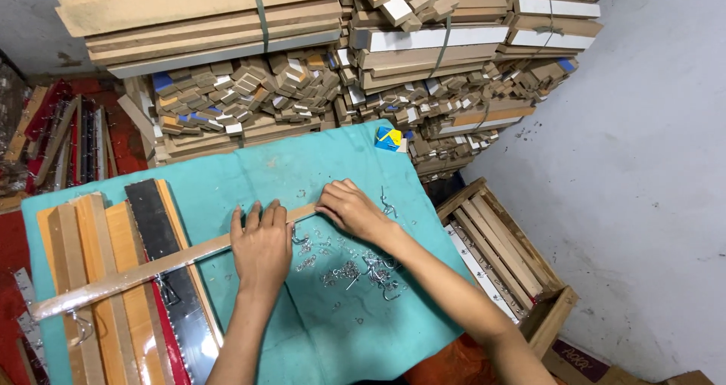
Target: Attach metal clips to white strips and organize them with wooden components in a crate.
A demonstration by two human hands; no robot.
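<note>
Pressing a wooden strip [151, 268] flat, the left hand [261, 249] lies open. The right hand [349, 209] pinches its end beside metal hooks [355, 268].

1. Left hand [262, 246] is lying palm down at centre frame, fingers extended and close together, pointing toward the top of the frame.
2. Left forearm is running up from the bottom edge, slightly left of centre, wrist straight.
3. Right hand [350, 207] is sitting just right of and above the left, palm down, fingers curled and pointing left.
4. Right forearm is coming in diagonally from the lower right, bare, wrist bent slightly inward.
</note>
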